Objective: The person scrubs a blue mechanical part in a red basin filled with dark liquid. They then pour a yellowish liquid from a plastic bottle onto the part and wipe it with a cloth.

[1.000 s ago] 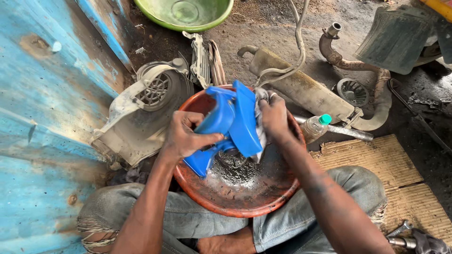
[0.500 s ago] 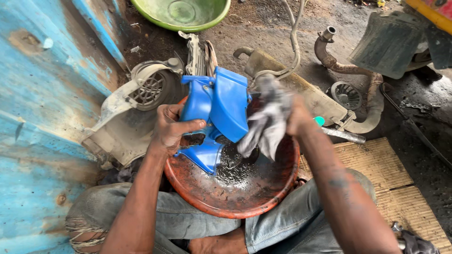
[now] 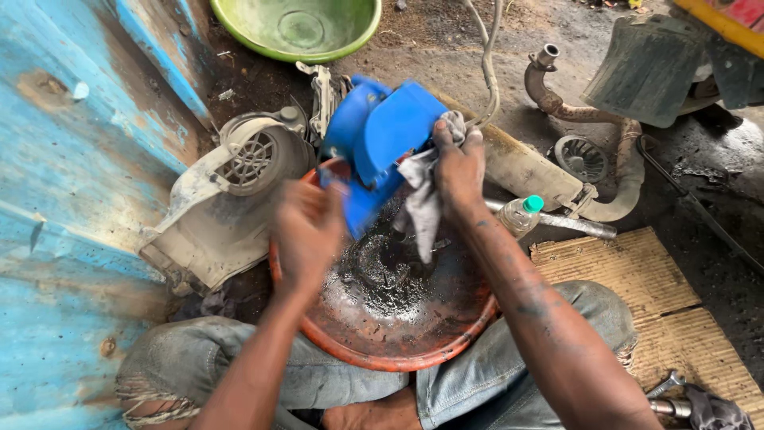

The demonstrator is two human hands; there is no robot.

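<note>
So the basin (image 3: 382, 334) sits on the person's lap, plastic cover (image 3: 382, 143) propped at its far rim. Right hand (image 3: 458, 171) presses a rag (image 3: 422, 203) against the cover's right side, left hand (image 3: 306, 235) is over the basin's left rim. Fan housing (image 3: 231, 191) lies left of the basin, exhaust pipe (image 3: 533, 171) and bottle (image 3: 521, 213) to its right, a bowl (image 3: 294, 28) further behind

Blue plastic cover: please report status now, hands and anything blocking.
Right hand presses grey rag on blue plastic cover. Left hand blurred, at cover's lower edge. Orange basin beneath. Nothing blocking.
</note>
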